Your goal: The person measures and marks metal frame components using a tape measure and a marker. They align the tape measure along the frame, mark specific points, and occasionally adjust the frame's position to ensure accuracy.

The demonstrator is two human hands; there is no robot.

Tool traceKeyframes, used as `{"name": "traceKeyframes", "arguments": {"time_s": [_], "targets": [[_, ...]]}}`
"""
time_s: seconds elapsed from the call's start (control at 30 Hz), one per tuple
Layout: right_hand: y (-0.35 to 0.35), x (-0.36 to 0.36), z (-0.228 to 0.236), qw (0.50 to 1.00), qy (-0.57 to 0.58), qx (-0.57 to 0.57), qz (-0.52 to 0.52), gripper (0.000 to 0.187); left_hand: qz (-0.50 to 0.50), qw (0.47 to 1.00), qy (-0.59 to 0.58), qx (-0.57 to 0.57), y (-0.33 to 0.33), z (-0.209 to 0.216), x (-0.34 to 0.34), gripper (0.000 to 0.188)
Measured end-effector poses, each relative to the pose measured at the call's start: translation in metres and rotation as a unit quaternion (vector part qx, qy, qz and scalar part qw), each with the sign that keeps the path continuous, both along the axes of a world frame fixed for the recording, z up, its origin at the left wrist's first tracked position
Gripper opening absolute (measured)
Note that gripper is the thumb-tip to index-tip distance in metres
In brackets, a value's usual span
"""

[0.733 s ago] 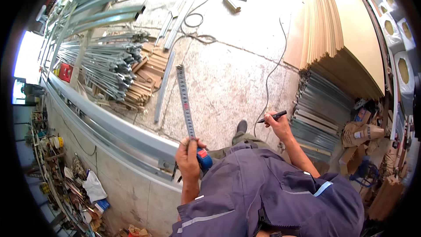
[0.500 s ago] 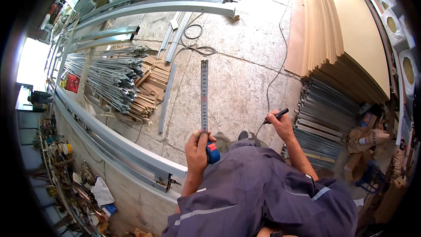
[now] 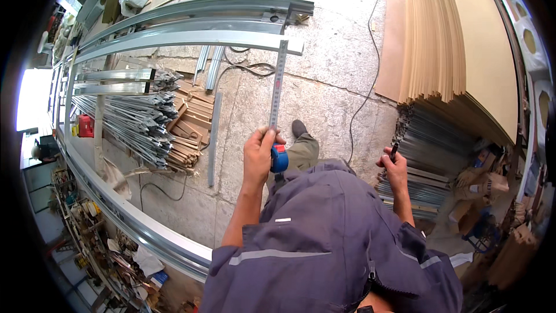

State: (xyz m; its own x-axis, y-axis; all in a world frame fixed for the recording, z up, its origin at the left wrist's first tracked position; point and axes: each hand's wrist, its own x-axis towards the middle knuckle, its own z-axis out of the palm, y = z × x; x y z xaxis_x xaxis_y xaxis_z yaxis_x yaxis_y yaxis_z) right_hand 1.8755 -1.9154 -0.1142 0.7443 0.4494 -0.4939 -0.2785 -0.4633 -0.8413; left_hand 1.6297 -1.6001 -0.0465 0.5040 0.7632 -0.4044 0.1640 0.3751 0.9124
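My left hand (image 3: 260, 149) is closed round a blue tape measure (image 3: 280, 159) with a red button. Its steel blade (image 3: 277, 90) runs out straight, away from me, and the far end overlaps the end of a pale metal profile (image 3: 231, 39); whether it touches or passes above, I cannot tell. Out to the right, my right hand (image 3: 396, 172) grips a black marker (image 3: 394, 150), held upright near a stack of metal strips.
Metal rails (image 3: 145, 229) run along the left. Beyond them lie bundled metal rods (image 3: 130, 122) and wooden pieces (image 3: 194, 119). Tall stacked boards (image 3: 434, 40) stand at right, metal profiles (image 3: 431, 133) below. A black cable (image 3: 370, 81) crosses the concrete floor (image 3: 324, 75).
The tape blade has moved forward, so its end now reaches the far profile. My right hand has shifted right with the marker, which has turned upright. One foot now shows ahead.
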Motion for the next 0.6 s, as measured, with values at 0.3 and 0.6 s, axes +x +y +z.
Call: {"name": "traceKeyframes", "arguments": {"time_s": [0.3,0.6], "targets": [[0.141,0.107,0.010,0.997,-0.031,0.011,0.072,0.032,-0.005,1.000,0.021,-0.009,0.080,0.018,0.063,0.021],[0.285,0.210,0.013,0.973,-0.016,0.033,0.228,0.035,0.041,0.996,0.076,-0.018,0.096,0.014,0.095,0.021]]}}
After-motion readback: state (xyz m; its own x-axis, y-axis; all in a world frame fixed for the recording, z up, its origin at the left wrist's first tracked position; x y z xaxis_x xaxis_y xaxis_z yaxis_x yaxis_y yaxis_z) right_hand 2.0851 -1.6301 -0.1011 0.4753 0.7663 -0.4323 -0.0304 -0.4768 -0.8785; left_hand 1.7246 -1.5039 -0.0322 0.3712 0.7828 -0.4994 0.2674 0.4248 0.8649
